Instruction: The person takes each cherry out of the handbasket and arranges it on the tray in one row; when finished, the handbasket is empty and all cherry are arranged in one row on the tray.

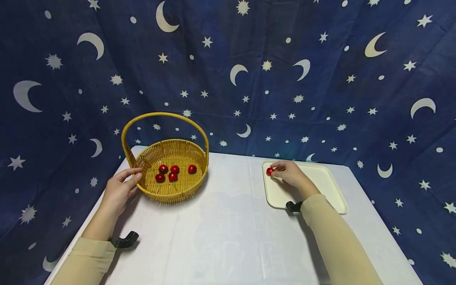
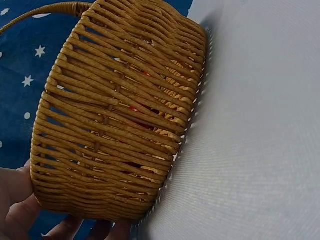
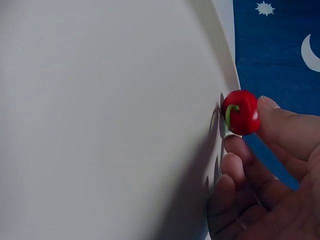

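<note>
Your left hand (image 1: 119, 189) is gripping the left side of a round wicker basket (image 1: 174, 196), fingers bending against it near the rim. Your right hand (image 1: 291, 174) is pinching a small red fruit (image 3: 246, 114) between thumb and fingertips, its green stem (image 3: 229, 116) showing; it is sitting at the far left corner of a cream tray (image 1: 323, 180), though you cannot tell whether it is touching it. Five more red fruits (image 1: 173, 177) are lying inside the basket, whose arched handle (image 1: 165, 114) is standing upright. Basket and tray are resting well apart on a white-covered desk (image 1: 213, 225), and dark blue moon-and-star cloth (image 1: 210, 59) is hanging behind.
</note>
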Demonstrator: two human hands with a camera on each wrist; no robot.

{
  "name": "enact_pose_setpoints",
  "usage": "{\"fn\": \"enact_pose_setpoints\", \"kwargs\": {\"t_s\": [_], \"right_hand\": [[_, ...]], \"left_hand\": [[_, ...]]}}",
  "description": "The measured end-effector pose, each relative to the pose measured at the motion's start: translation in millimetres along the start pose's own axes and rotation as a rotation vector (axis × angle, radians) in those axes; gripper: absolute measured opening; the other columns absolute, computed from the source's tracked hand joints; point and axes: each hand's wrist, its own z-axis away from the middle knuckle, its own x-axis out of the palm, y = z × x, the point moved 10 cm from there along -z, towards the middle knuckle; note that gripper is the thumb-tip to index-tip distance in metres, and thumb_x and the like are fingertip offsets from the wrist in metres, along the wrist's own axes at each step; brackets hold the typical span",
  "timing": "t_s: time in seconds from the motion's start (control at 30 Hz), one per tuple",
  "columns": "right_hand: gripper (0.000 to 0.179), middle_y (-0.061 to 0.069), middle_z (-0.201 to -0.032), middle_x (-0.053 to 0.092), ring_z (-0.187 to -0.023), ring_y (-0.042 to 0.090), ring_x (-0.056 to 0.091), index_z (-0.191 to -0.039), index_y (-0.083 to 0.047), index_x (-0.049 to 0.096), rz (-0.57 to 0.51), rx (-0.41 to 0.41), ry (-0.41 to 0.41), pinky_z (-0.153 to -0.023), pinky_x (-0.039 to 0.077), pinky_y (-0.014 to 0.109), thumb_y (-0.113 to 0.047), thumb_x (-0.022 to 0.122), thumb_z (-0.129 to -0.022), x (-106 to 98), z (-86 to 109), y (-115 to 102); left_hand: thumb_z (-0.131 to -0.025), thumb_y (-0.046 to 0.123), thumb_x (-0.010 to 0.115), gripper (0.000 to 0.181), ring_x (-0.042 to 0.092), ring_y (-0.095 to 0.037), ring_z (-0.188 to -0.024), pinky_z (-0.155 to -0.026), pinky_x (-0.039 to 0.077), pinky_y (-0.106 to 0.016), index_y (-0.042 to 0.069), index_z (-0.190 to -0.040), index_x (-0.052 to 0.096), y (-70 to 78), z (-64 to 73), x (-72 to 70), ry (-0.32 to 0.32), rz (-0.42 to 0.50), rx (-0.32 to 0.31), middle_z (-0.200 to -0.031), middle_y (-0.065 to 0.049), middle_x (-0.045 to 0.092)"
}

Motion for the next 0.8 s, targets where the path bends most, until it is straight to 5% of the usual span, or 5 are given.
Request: {"fn": "enact_pose_setpoints", "kwargs": {"t_s": [0.23,0.4,0.8], "right_hand": [[0.044,0.022,-0.136,0.071,-0.119,0.037,0.068,-0.142,-0.006,0.068,0.001,-0.058,0.047,-0.088,0.056,0.032,-0.011,0.076,-0.099,-11,12.3,-22],[0.041,0.02,-0.133,0.073,-0.115,0.034,0.068,-0.138,-0.011,0.072,-0.033,-0.153,0.068,-0.088,0.061,0.038,-0.008,0.077,-0.097,-10,20.9,-65],[0.041,0.005,-0.124,0.078,-0.108,0.027,0.069,-0.131,-0.021,0.076,-0.131,-0.427,-0.059,-0.09,0.057,0.038,-0.011,0.083,-0.093,62,48.2,-204]], "left_hand": [[-0.109,0.023,0.065,0.025,0.065,0.007,-0.102,-0.08,0.061,-0.014,0.02,-0.133,0.072,-3.7,-4.1,-1.0,-0.001,0.042,-0.014,-0.149,-0.001,0.048],[-0.109,0.021,0.065,0.025,0.066,0.006,-0.101,-0.079,0.061,-0.013,0.02,-0.132,0.073,-4.0,-4.0,-2.4,0.007,0.055,-0.012,-0.146,0.001,0.048],[-0.109,0.026,0.065,0.029,0.065,0.008,-0.101,-0.078,0.06,-0.013,0.016,-0.137,0.071,-1.8,-2.9,-0.8,0.018,0.027,-0.013,-0.155,-0.006,0.046]]}}
